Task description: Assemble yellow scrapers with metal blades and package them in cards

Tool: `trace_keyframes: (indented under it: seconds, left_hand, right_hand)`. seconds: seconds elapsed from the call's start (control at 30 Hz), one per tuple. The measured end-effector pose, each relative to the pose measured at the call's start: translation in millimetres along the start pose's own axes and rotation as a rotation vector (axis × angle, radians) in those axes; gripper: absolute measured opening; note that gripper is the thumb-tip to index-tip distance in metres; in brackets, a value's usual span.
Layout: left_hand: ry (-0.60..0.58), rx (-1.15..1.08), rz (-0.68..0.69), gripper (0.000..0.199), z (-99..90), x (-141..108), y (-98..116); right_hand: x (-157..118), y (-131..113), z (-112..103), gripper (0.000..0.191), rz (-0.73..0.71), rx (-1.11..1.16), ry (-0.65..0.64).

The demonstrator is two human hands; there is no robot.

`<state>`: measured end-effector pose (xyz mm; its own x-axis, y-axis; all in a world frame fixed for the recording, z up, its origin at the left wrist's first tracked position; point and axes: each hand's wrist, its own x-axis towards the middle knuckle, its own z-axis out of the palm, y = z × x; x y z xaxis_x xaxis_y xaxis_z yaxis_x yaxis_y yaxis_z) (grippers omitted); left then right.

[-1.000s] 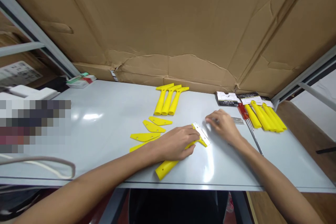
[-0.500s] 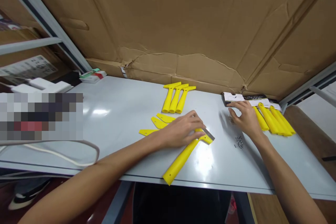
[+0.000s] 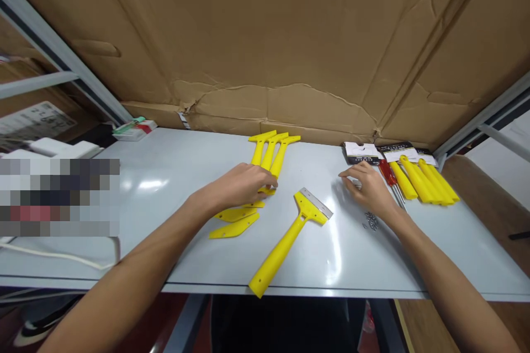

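Note:
My left hand has its fingers closed on a flat yellow plastic plate, just in front of three yellow scraper handles. More such yellow plates lie below that hand. In the middle of the table rests a yellow scraper with a metal blade along its head, untouched by either hand. To its right, my right hand is raised over the table, thumb and index tips nearly together; whatever lies between them is too small to make out. A pile of small screws sits below it.
Red-handled screwdrivers and yellow tubes with black-and-white cards lie at the right. A cardboard sheet stands behind the table. White adapters, a cable and a small box are at the left.
My left hand has left the scraper's head and moved left to the yellow plates, where it grips one. The right hand has shifted slightly left, its fingertips closer together.

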<state>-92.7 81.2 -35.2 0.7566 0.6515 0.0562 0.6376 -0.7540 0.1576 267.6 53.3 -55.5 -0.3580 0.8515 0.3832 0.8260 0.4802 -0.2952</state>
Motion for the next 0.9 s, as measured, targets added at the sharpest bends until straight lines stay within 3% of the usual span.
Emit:
trace_keyframes:
  seconds: [0.1, 0.23, 0.37, 0.5, 0.7, 0.9]
  left_hand:
    - [0.047, 0.027, 0.046, 0.021, 2.6, 3, 5]
    - [0.106, 0.014, 0.085, 0.020, -3.5, 6, 14]
    - [0.299, -0.197, 0.155, 0.027, -8.3, 6, 31]
    - [0.471, -0.213, 0.275, 0.032, 0.5, 10, 44]
    - [0.487, -0.117, 0.348, 0.028, 14.8, 16, 46]
    - [0.442, -0.108, 0.284, 0.027, 20.1, 17, 49]
  right_hand:
    - [-2, -9, 4, 0.025, -0.018, 0.023, -0.043]
    - [-4, -24, 5, 0.023, -0.020, 0.129, 0.000]
    - [-6, -39, 6, 0.021, -0.018, 0.228, 0.009]
    - [-7, -44, 14, 0.017, -0.004, 0.206, -0.099]
    - [-12, -45, 27, 0.023, 0.096, 0.108, -0.244]
    - [-10, -46, 22, 0.019, 0.145, -0.004, -0.249]
